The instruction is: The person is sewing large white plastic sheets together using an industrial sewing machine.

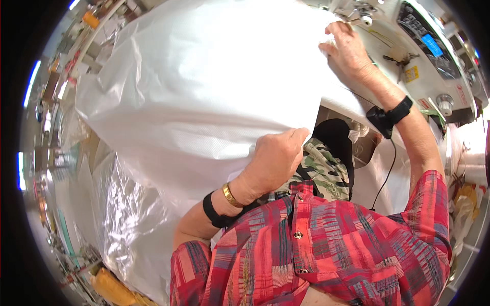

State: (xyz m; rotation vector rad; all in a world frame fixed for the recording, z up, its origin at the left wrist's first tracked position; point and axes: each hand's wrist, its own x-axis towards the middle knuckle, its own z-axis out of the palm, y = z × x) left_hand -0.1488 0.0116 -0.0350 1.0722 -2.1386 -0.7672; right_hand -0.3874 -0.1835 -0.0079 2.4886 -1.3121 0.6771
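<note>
A large, shiny white plastic sheet (204, 102) spreads across the middle and hangs down toward my lap in soft folds. My left hand (275, 158) is closed on the sheet's near right edge, fingers and thumb pressed together. Farther off, my right hand (349, 48) is bent over the sheet's right edge and grips it between thumb and curled fingers, just below the sewing machine's metal head (365, 15). The white sewing machine (403, 56) stands beside my right arm, with a dark control panel (426, 38) and lit blue screen.
Clear crinkled plastic (135, 219) lies at the lower left. Cluttered shelves (56, 86) line the left side. A black cable (393, 168) hangs from the device at my right wrist. Camouflage cloth (324, 166) covers my lap. A round metal knob (445, 103) sticks out of the machine.
</note>
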